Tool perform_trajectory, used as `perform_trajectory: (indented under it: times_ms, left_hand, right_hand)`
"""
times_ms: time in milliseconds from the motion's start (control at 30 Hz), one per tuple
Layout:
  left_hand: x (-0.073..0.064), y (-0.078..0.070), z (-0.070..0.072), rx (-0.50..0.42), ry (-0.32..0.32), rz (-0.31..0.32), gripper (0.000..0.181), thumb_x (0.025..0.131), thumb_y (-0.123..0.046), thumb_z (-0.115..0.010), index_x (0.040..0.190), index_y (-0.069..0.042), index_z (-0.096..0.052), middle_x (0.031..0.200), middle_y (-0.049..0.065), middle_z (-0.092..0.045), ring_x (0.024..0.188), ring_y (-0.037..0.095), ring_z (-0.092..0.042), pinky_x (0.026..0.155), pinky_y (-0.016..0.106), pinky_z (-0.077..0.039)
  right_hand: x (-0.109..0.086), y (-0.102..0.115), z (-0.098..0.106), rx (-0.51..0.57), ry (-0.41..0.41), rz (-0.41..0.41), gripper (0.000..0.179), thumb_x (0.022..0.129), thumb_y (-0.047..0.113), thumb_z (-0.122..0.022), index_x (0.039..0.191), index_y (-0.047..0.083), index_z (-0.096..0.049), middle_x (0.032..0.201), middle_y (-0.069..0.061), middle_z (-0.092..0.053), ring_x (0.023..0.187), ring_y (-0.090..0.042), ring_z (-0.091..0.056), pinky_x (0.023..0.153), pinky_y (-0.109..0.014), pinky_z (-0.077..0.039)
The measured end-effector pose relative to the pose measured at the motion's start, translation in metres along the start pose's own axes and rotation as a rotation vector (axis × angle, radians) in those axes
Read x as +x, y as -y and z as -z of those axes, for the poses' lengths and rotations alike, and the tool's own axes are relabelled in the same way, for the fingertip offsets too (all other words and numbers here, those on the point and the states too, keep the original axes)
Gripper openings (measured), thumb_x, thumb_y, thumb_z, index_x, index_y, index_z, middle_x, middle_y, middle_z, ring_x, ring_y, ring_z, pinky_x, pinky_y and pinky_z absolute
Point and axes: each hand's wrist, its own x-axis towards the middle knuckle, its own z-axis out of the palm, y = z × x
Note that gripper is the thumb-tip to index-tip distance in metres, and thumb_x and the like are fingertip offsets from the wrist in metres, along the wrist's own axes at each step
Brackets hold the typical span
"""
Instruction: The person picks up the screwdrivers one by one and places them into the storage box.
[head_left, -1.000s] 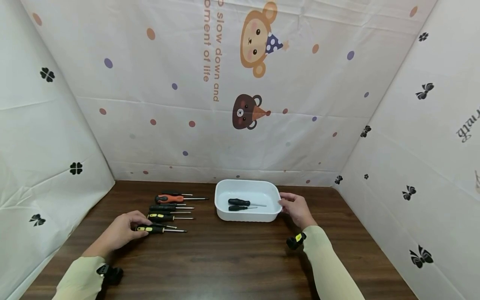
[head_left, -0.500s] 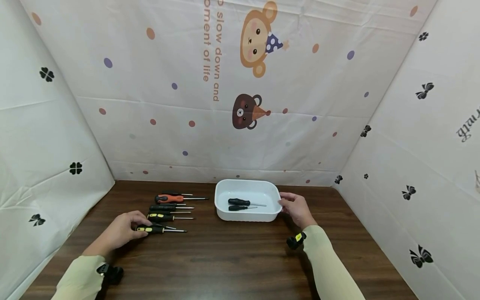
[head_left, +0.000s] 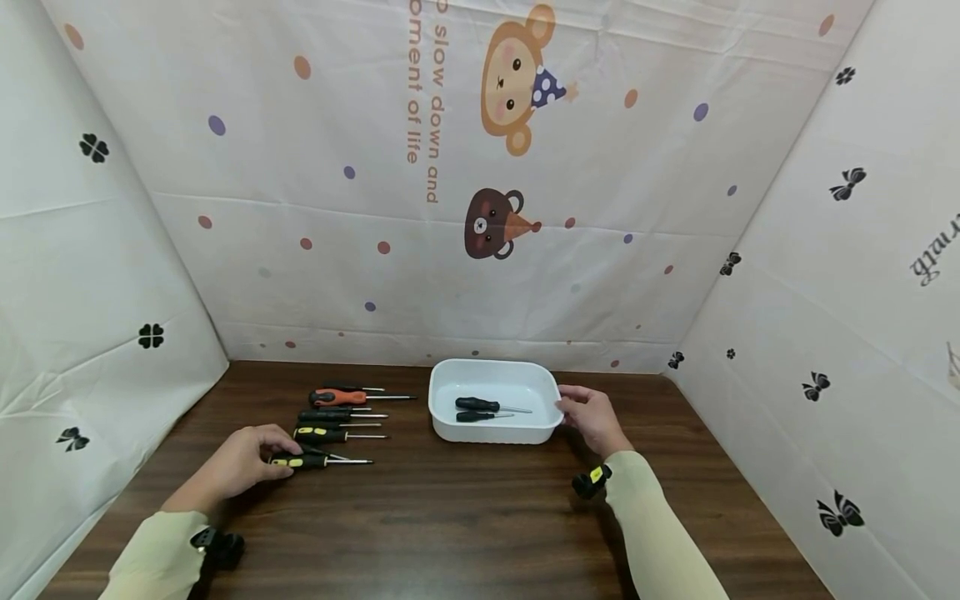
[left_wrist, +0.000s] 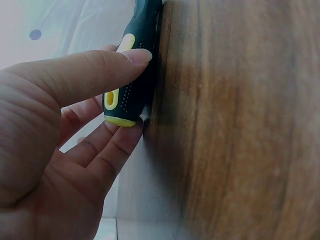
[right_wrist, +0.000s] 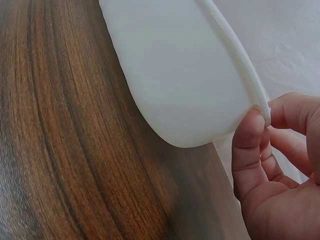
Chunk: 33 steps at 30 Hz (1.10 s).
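Observation:
At the near end of a row of screwdrivers, my left hand (head_left: 243,461) pinches the handle of a black-and-yellow screwdriver (head_left: 309,461), its shaft pointing right. In the left wrist view the thumb lies across that handle (left_wrist: 142,30), low beside the tabletop. A second, thinner screwdriver (head_left: 315,451) lies against it, partly hidden by the fingers. My right hand (head_left: 595,418) pinches the right end of a white plastic tray (head_left: 495,435); in the right wrist view, thumb and fingers grip its rim (right_wrist: 245,65). Two small black screwdrivers (head_left: 477,403) lie inside the tray.
Beyond my left hand lie several more screwdrivers: one with an orange-and-black handle (head_left: 341,397), black ones (head_left: 322,415), and another black-and-yellow one (head_left: 318,435). All rest on a dark wooden table (head_left: 450,525). Printed white sheets (head_left: 375,275) enclose the back and sides.
The thinner screwdriver's shaft has swung in against the black-and-yellow one beside my left hand. My right hand and the tray stay in place.

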Motion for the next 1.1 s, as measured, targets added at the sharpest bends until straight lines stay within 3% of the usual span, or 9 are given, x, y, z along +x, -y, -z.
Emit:
perform_trajectory:
  times_ms: [533,733,1100]
  left_hand:
    - [-0.0003,0.0022,0.0026,0.031,0.019,-0.015,0.023,0.077,-0.022,-0.091,0.097,-0.023,-0.080,0.099,-0.008,-0.072,0.086,-0.001,-0.059,0.071,0.024,-0.051]
    - [-0.0003,0.0025,0.0026,-0.003,0.021,0.003,0.022,0.078,-0.022,-0.089,0.098,-0.025,-0.081,0.101,-0.009,-0.073,0.088,-0.003,-0.060,0.073,0.023,-0.052]
    - [0.0001,0.0022,0.0025,-0.058,0.012,-0.044,0.022,0.081,-0.027,-0.087,0.103,-0.024,-0.080,0.106,-0.006,-0.073,0.092,-0.006,-0.060,0.072,0.022,-0.051]
  right_hand:
    - [0.0005,0.0008,-0.0004,-0.004,0.004,0.010,0.034,0.099,0.008,-0.067,0.132,0.001,-0.067,0.130,-0.023,-0.065,0.088,-0.023,-0.066,0.087,-0.040,-0.061]
    - [0.0015,0.0003,0.0001,-0.002,0.005,0.004,0.035,0.098,0.008,-0.067,0.132,0.000,-0.066,0.129,-0.023,-0.066,0.088,-0.022,-0.066,0.087,-0.041,-0.061]
    - [0.0025,-0.0009,0.0009,0.000,0.006,-0.002,0.035,0.098,0.007,-0.067,0.132,0.000,-0.067,0.130,-0.023,-0.065,0.089,-0.023,-0.066,0.084,-0.037,-0.061]
